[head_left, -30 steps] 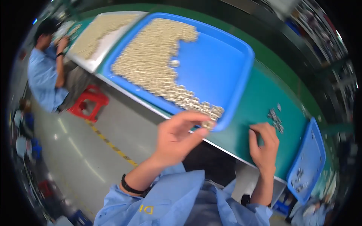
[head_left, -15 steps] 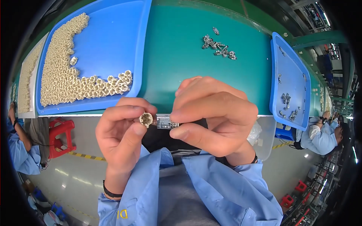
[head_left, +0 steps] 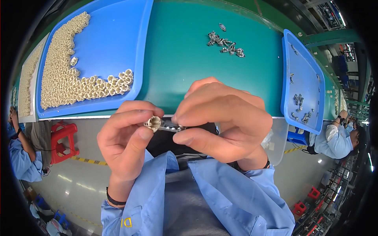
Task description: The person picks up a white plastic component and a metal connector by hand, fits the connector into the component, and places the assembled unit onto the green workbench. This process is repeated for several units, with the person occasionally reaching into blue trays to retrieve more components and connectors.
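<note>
Between the thumb and fingers of my left hand (head_left: 128,135) is a small cream-coloured round cup-like part (head_left: 153,123), its hollow end facing up toward me. My right hand (head_left: 224,122) pinches a small shiny metal part (head_left: 171,126) by its right end. The metal part's left end is right beside the cup; whether the two touch I cannot tell. Both hands are held just off the table's near edge. Beyond them on the green table (head_left: 169,55) lies a loose pile of similar metal parts (head_left: 226,44).
At left, a blue tray (head_left: 110,27) holds a mass of cream cup parts (head_left: 59,74). Another blue tray (head_left: 303,70) at right has some metal parts in it. Co-workers in blue sit on both sides; a red stool (head_left: 63,141) stands on the floor at left.
The metal part has turned, its flat face now seen more edge-on. The cream cup has tilted slightly in my left fingers. The view has shifted a little.
</note>
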`<state>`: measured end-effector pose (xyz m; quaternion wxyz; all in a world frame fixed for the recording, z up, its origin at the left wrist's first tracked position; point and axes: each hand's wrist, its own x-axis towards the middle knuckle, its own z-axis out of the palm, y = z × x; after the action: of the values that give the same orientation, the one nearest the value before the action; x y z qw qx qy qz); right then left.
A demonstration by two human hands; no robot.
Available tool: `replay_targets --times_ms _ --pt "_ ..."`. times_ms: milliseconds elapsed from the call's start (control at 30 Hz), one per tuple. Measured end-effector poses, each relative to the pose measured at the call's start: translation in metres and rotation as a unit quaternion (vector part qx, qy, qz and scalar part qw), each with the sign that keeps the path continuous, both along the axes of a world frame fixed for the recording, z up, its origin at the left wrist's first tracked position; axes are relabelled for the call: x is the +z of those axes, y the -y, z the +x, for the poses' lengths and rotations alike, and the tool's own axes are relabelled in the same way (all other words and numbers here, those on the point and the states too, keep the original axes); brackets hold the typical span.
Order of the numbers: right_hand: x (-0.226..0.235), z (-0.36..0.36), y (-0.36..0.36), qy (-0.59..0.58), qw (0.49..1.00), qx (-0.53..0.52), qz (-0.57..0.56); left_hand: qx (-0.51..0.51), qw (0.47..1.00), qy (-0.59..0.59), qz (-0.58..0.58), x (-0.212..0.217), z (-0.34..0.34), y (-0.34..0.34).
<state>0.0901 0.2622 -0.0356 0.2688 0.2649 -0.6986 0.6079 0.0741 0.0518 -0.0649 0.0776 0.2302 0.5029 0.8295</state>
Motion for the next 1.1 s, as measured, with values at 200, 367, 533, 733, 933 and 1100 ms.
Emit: replay_targets --times_ms 200,367,533,733,933,1100 --pt "0.0073 0.0007 0.0012 0.022 0.999 -0.029 0.04 0.015 0.999 -0.029 -0.025 -0.0007 0.0002 0.0001" --pt "0.0081 0.0007 0.0019 0.019 0.995 -0.049 0.079 0.021 0.998 -0.055 -0.038 -0.0006 -0.0009 -0.0001" --pt "0.002 -0.0007 0.0049 -0.034 0.991 -0.082 0.096 0.017 0.997 -0.053 -0.044 0.0018 0.0007 0.0005" --pt "0.0027 0.001 0.009 -0.046 0.985 -0.116 0.122 0.021 0.996 -0.069 -0.058 0.0003 0.0004 0.0016" --pt "0.0058 0.0016 0.0067 -0.063 0.979 -0.129 0.144 0.023 0.994 -0.082 -0.066 0.0017 0.0008 0.0013" --pt "0.0072 0.0017 0.0035 -0.059 0.98 -0.12 0.147 0.022 0.994 -0.08 -0.067 0.0023 0.0023 0.0005"
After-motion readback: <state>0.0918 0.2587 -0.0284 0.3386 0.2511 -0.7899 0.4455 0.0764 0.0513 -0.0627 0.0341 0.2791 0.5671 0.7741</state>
